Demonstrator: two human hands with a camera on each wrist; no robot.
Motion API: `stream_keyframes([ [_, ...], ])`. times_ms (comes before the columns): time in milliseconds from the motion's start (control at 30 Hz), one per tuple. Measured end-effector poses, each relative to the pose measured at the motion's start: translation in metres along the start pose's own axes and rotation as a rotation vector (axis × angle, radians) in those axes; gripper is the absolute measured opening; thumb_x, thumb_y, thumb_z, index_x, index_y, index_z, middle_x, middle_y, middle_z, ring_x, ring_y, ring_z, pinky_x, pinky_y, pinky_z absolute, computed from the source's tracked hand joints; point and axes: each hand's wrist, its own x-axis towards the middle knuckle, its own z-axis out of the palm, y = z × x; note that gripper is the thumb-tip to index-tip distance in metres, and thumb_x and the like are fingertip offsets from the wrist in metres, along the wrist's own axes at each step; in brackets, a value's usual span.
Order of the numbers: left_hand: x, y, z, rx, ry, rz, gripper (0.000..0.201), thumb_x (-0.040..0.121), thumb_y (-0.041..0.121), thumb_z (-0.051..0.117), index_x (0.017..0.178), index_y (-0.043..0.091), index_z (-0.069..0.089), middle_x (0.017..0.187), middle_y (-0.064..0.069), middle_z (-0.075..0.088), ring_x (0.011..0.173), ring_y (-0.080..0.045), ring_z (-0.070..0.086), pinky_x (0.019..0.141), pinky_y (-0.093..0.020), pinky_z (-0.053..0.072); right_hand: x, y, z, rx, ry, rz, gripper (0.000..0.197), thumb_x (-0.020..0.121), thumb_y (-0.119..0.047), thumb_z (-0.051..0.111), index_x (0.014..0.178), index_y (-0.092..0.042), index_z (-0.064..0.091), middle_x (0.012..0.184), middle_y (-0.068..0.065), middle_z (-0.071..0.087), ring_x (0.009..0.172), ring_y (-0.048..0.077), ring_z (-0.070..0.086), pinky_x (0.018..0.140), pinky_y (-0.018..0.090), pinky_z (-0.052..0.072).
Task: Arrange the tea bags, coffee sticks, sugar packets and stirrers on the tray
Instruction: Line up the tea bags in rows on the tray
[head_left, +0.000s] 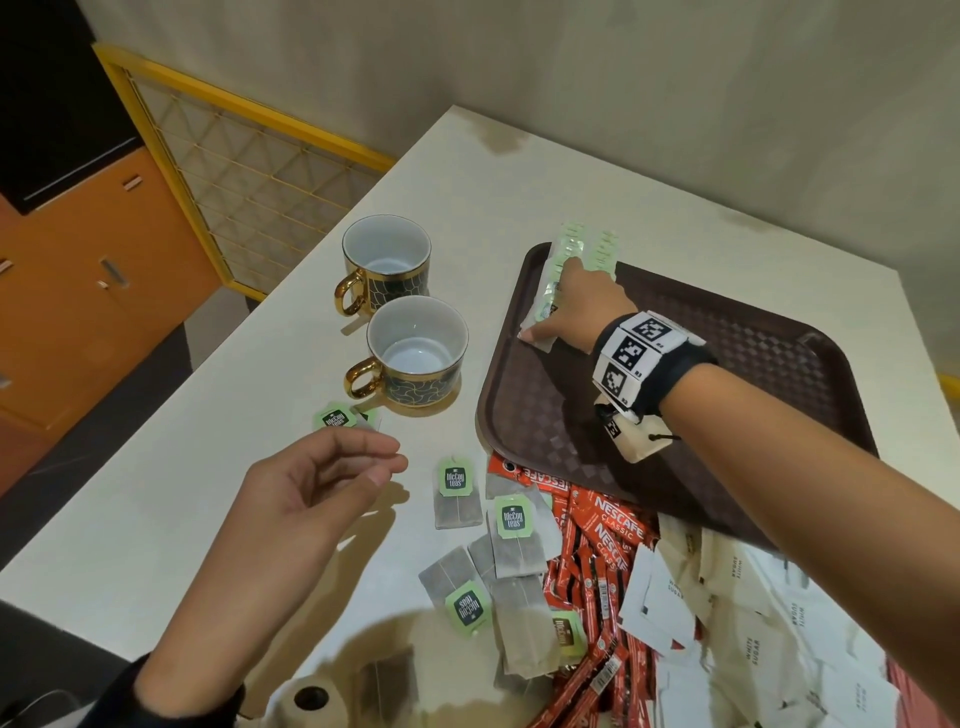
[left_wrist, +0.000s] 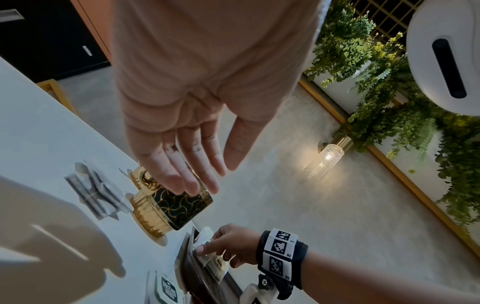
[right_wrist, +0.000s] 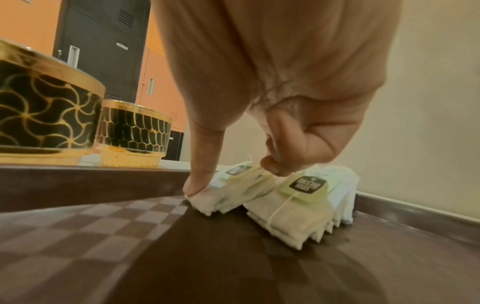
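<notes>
Two hands: my right hand (head_left: 576, 306) is on the tray, my left hand (head_left: 317, 483) hovers over the table (head_left: 218, 499).
Right hand: my thumb (right_wrist: 200, 181) presses the near corner of a tea bag stack (right_wrist: 233, 189) and my curled fingers (right_wrist: 275, 166) rest on its top, so I am clamped on that stack.
Left hand: fingers loosely bent and apart, palm up, holding nothing.
Tray: brown tray (head_left: 753, 364) with a checked floor, at the right of the table.
Tea bags on tray: two stacks side by side in the tray's far left corner; the second stack (right_wrist: 298, 207) lies just right of the one I hold, touching it, its green tag up.
Loose tea bags: several loose tea bags (head_left: 511, 540) lie scattered on the table near the tray's front edge, and one more (head_left: 337, 418) lies just beyond my left fingers.
Coffee sticks: a heap of red coffee sticks (head_left: 597, 561) lies against the tray's near edge, partly under the loose tea bags.
Sugar packets: white sugar packets (head_left: 753, 623) are piled to the right of the coffee sticks, some overlapping the tray's near rim.
Stirrers: I cannot tell where they are.
Cups: two dark cups with gold handles, the far cup (head_left: 387, 265) and the near cup (head_left: 415, 353), stand upright left of the tray, close together.
</notes>
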Motion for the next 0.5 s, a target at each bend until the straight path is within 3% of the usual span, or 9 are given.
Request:
stream_keyframes([
  [200,-0.002,-0.002,0.002,-0.005,-0.002,-0.006,0.019,0.089,-0.002,0.061,0.094,0.012,0.072,0.09,-0.003,0.076,0.093,-0.018,0.069,0.076,-0.017,0.054,0.005,0.005,-0.006,-0.001,0.004,-0.016,0.086,0.066,-0.046,0.085,0.128,-0.008,0.039,0.116,0.012,0.056,0.104,0.032,0.057,0.071,0.036,0.043],
  [333,-0.002,-0.001,0.003,-0.001,-0.006,-0.006,0.019,0.089,-0.001,0.061,0.094,0.013,0.073,0.09,-0.002,0.076,0.092,-0.018,0.069,0.075,-0.016,0.054,0.001,0.02,-0.018,0.053,0.069,-0.006,0.089,0.062,-0.045,0.088,0.128,-0.009,0.04,0.119,0.012,0.057,0.107,0.032,0.058,0.085,0.042,0.051],
  [500,-0.001,0.0,0.008,-0.006,-0.028,0.0,0.018,0.089,0.0,0.061,0.094,0.013,0.073,0.089,-0.003,0.076,0.091,-0.019,0.069,0.073,-0.014,0.054,-0.004,0.038,-0.014,-0.036,0.01,0.054,0.091,0.063,-0.037,0.089,0.129,-0.006,0.036,0.121,0.017,0.055,0.107,0.036,0.057,0.077,0.04,0.048],
])
